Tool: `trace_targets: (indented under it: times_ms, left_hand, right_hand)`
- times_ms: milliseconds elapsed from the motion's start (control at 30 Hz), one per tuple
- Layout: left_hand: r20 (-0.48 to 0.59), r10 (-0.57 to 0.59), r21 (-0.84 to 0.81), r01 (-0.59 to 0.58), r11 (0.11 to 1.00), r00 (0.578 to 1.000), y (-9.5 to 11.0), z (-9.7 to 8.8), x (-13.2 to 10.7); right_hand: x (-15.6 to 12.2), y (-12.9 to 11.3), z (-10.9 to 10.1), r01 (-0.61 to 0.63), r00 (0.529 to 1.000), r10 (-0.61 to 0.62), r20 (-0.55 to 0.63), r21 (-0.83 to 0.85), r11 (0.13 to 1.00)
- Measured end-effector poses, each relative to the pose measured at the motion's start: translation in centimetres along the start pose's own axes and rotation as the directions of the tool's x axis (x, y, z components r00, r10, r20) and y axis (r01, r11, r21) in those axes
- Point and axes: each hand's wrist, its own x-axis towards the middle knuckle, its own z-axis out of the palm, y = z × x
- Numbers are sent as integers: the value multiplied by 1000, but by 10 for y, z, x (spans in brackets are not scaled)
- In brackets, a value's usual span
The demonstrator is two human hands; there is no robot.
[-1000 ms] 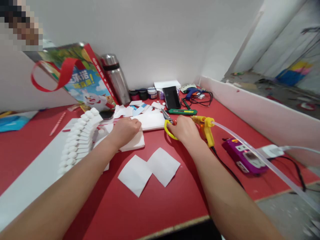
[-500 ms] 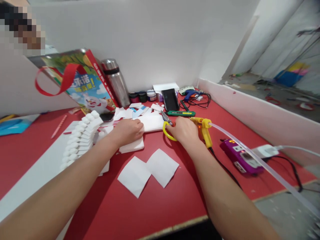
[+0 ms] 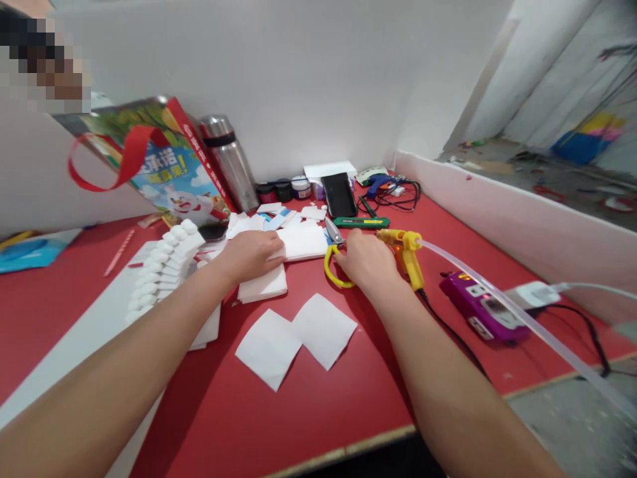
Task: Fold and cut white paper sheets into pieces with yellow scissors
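Observation:
My left hand (image 3: 256, 253) has its fingers curled at the left end of a stack of white paper (image 3: 306, 242), seemingly pinching it. Just below that hand lies another pile of white squares (image 3: 263, 285). My right hand (image 3: 369, 260) is closed on the yellow-handled scissors (image 3: 334, 271), which lie low over the table with their blades pointing away; its fingertips are partly hidden. Right beside that hand is a yellow hot glue gun (image 3: 411, 262) with a long clear glue stick in its back. Two white paper squares (image 3: 269, 348) lie nearer me, corners touching or overlapping.
On the left, a curved row of white folded pieces (image 3: 166, 265) rests on a white board (image 3: 64, 358). Behind stand a gift box (image 3: 174, 172), a steel flask (image 3: 231, 162) and paint jars (image 3: 283, 192). A phone (image 3: 340, 194), green cutter (image 3: 361, 222) and purple power strip (image 3: 480, 312) lie rightward.
The scissors have turned slightly and shifted a little toward me under my right hand. My left hand stays nearly in place at the paper stack. The view has shifted slightly.

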Motion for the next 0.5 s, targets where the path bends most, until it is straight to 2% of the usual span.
trace_targets:
  times_ms: [167, 300, 433, 500]
  left_hand:
    - [32, 18, 113, -21, 993, 999, 6, -3, 2]
    - [34, 9, 160, -15, 987, 999, 9, -7, 5]
    - [-73, -102, 166, 113, 980, 992, 0, -24, 11]
    - [-164, -212, 125, 234, 964, 963, -7, -40, 13]
  right_hand:
    - [0, -1, 4, 69, 997, -70, -18, -36, 997]
    - [-1, -1, 4, 62, 998, -63, -16, -54, 997]
    - [-4, -3, 1, 70, 993, -74, -93, -42, 997]
    - [-6, -5, -2, 92, 983, -91, -162, -6, 996]
